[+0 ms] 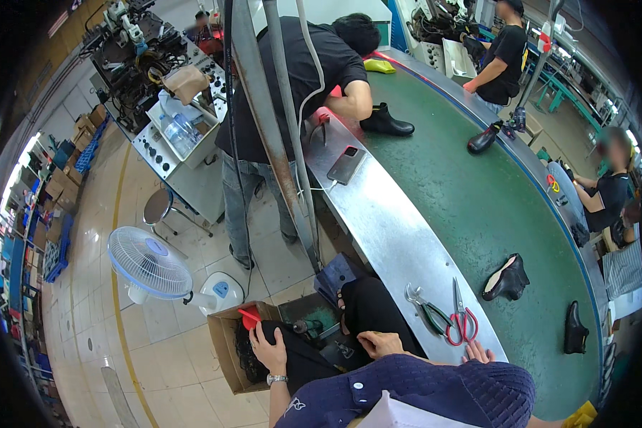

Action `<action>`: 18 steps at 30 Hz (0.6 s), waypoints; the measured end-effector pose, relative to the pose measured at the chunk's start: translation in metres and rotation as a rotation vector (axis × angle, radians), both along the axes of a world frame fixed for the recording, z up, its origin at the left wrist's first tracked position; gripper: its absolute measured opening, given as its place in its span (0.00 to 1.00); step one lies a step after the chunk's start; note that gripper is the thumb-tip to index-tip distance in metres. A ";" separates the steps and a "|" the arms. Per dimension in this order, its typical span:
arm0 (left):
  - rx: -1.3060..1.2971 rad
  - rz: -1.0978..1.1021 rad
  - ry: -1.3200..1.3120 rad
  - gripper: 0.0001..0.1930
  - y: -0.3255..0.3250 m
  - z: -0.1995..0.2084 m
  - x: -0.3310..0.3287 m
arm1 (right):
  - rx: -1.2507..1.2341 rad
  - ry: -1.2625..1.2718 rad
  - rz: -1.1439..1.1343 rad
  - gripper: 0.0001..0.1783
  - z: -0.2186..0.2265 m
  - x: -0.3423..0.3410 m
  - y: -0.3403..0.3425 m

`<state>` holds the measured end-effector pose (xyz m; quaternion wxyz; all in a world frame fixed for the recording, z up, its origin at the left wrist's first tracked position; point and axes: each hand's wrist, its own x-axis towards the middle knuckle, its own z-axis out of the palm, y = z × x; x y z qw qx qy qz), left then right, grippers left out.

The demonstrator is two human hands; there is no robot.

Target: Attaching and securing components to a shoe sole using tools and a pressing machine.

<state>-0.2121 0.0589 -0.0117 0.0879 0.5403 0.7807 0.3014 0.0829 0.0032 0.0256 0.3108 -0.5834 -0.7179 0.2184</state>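
At the lower left, my left hand [269, 351], with a metal watch at its wrist, lies open on my black-trousered leg, beside an open cardboard box [221, 349]. A red plastic piece [250, 316] sticks up at the box's rim. My right hand [380, 344] rests curled on my lap; anything within it is hidden. Another hand [480, 352] lies with fingers stretched at the metal ledge [385, 221]; its arm is hidden, and I cannot tell whose it is. Near it lie red-handled scissors [463, 317] and green-handled pliers [433, 314].
Black ankle boots [508, 277] stand or lie about the green conveyor surface [435, 192]. A phone [347, 165] lies on the ledge. Ahead, a person [285, 85] bends over the line beside metal posts [267, 128]. A fan [150, 261] and a stool [159, 205] stand left.
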 end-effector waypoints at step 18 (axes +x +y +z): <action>0.016 -0.007 -0.005 0.30 0.001 -0.001 0.000 | -0.005 -0.016 0.006 0.06 -0.001 0.002 0.001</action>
